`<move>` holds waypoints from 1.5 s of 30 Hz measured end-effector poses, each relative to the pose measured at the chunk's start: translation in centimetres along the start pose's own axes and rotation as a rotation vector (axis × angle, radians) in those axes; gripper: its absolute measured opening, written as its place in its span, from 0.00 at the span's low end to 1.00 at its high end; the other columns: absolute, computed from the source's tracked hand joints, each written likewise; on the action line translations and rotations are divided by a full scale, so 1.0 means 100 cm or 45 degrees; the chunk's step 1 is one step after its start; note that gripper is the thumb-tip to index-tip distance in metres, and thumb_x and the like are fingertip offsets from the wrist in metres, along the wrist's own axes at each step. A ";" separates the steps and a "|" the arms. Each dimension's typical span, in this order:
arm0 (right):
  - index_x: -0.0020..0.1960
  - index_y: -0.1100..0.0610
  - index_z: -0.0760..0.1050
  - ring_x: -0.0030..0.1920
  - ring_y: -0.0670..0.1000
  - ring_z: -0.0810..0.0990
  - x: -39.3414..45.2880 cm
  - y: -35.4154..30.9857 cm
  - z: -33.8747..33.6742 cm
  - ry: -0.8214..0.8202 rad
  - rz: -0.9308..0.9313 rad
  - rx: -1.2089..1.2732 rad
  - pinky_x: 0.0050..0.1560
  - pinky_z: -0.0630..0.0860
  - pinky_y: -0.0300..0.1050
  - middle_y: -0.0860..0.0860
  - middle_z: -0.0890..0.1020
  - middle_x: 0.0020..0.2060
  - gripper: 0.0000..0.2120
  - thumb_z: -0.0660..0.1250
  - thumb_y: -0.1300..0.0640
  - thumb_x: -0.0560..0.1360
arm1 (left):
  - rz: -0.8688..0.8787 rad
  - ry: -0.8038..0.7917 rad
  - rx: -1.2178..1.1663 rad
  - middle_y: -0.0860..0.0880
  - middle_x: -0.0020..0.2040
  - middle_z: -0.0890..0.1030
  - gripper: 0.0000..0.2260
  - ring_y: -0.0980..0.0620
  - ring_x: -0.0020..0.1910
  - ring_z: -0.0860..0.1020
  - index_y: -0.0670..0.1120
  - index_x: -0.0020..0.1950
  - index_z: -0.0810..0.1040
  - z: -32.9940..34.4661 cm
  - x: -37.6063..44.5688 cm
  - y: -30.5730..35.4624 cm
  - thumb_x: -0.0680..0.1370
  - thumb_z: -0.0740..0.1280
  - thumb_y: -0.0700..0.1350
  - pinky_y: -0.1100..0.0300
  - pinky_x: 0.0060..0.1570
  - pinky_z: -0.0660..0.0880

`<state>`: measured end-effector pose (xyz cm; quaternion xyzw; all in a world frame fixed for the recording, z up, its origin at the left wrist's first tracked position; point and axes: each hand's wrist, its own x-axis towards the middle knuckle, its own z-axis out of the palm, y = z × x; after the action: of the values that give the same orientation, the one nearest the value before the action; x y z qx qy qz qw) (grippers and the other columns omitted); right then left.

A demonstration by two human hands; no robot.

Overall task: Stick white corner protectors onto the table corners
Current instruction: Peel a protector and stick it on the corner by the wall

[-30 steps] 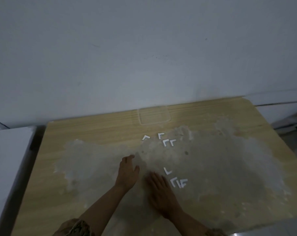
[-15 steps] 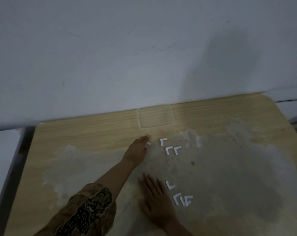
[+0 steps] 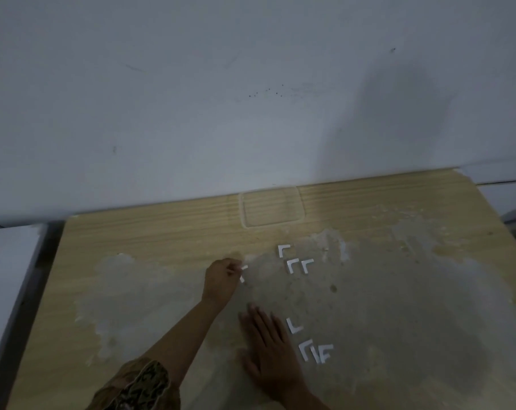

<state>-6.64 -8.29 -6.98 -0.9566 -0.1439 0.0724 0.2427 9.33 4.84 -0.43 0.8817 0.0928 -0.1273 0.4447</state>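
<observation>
White protector [image 3: 243,273] sits pinched in the left hand [image 3: 221,278], at or just above the counter [image 3: 150,232]; contact cannot be told. Three more [image 3: 295,259] lie beyond it, and four [image 3: 310,344] beside the right hand [image 3: 268,344], which rests flat and spread. No visible corner carries one, so sticking seems not yet begun.
</observation>
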 end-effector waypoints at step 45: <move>0.45 0.54 0.82 0.43 0.42 0.83 -0.021 -0.155 -0.273 0.784 -0.242 0.981 0.45 0.77 0.36 0.43 0.85 0.40 0.03 0.72 0.60 0.72 | 0.212 -0.305 -1.416 0.47 0.46 0.85 0.08 0.54 0.43 0.84 0.39 0.53 0.81 -0.134 -0.204 0.125 0.76 0.65 0.36 0.67 0.42 0.79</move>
<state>-6.63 -8.01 24.48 -0.7573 -0.1149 -0.1876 0.6149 -4.66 7.32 23.04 0.4988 0.0251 -0.1230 0.8576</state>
